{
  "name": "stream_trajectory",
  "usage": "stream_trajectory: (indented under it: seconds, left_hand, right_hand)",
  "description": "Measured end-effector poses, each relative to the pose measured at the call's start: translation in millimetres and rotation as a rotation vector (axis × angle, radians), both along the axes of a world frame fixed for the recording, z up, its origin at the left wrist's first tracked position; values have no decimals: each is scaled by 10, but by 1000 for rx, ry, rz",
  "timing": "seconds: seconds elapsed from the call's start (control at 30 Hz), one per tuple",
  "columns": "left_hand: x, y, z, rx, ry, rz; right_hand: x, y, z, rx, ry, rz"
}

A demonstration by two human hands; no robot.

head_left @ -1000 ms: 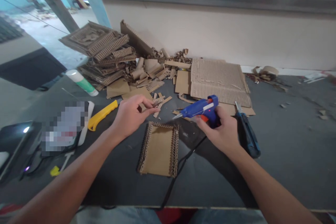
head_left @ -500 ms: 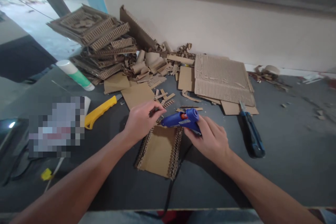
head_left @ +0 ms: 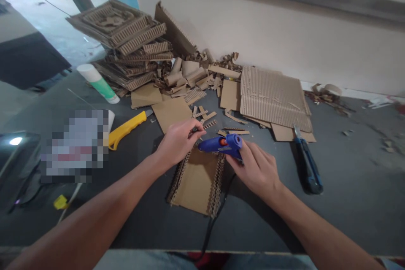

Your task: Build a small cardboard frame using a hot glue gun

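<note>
My right hand [head_left: 257, 164] is closed around a blue glue gun [head_left: 223, 144], whose nozzle points left over the far end of a small cardboard piece. That piece [head_left: 196, 185] lies flat on the table, with corrugated strips standing along its two long sides. Beside the nozzle, my left hand [head_left: 180, 139] has its thumb and fingertips pinched together above the far left corner of the piece. What the pinch holds, if anything, is too small to make out. A dark cord [head_left: 209, 232] runs from under the right hand towards the table's front edge.
A yellow-handled cutter [head_left: 126, 128] and a white-green tube [head_left: 98, 84] lie to the left. Stacked cardboard frames [head_left: 126, 42] and scraps fill the back. Corrugated sheets [head_left: 272, 97] lie back right, near a blue utility knife [head_left: 306, 160] with its blade out.
The whole view has shifted slightly, so everything sits a little further right. Both hands keep nearly the same pose over the cardboard piece, with the glue gun still in my right hand.
</note>
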State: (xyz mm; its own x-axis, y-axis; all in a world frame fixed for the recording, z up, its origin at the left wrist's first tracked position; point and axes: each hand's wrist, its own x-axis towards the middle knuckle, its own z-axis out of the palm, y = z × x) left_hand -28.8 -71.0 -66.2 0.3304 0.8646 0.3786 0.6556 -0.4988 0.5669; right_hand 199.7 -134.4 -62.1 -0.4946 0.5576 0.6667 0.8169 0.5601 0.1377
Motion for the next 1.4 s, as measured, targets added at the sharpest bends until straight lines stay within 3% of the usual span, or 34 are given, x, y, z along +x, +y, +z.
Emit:
stream_trajectory:
  seconds: [0.63, 1.4]
  left_hand:
    - [9, -10, 34, -29, 73, 27]
    - [-3, -19, 28, -14, 88, 34]
  right_hand:
    - [26, -9, 62, -52, -90, 74]
    - [170, -76, 145, -107, -73, 45]
